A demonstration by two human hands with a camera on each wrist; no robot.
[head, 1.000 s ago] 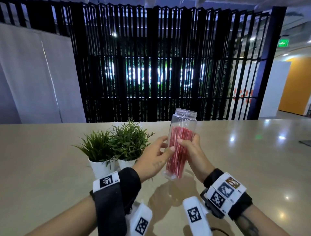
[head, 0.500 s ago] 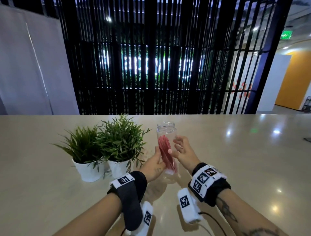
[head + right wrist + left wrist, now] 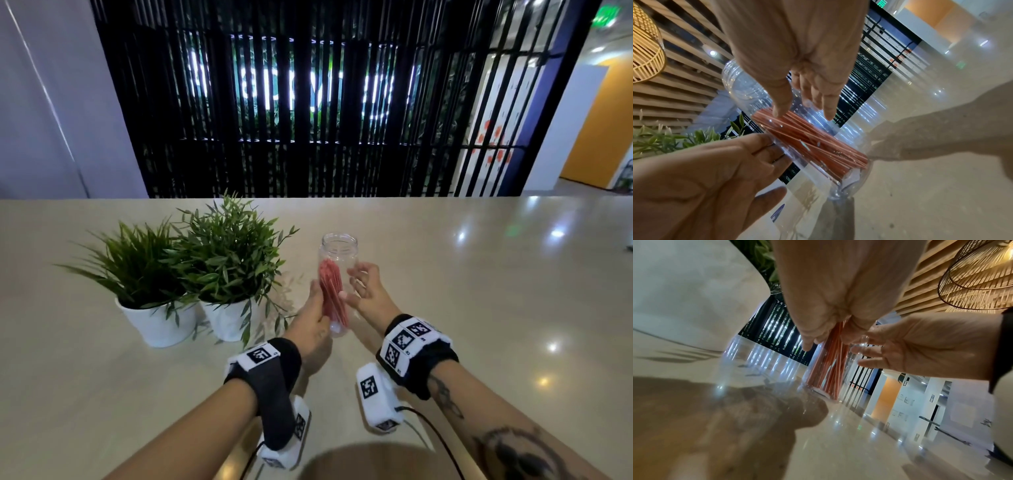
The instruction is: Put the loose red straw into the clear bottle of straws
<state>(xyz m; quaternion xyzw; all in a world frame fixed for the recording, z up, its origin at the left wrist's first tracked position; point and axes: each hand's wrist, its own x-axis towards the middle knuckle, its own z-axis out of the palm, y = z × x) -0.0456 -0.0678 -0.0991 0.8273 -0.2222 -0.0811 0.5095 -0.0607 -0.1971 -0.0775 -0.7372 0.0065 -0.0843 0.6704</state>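
Note:
The clear bottle [image 3: 339, 250] stands on the beige table [image 3: 479, 308], mouth open, with a bunch of red straws [image 3: 330, 291] leaning inside. My left hand [image 3: 315, 315] holds the bottle's lower left side between thumb and fingers; the left wrist view shows the left hand [image 3: 838, 305] closed round the straws [image 3: 828, 369] through the plastic. My right hand [image 3: 363, 291] hovers at the bottle's right with spread fingers and holds nothing. In the right wrist view the right hand [image 3: 807, 73] reaches over the bottle [image 3: 744, 91]. No straw shows outside the bottle.
Two green plants in white pots [image 3: 157, 322] [image 3: 226, 318] stand just left of the bottle. A black slatted screen [image 3: 308, 102] rises beyond the table's far edge. Bare tabletop stretches to the right.
The bottle came down from in front of me onto the table. My right hand let go of it and spread its fingers; the left hand still holds it.

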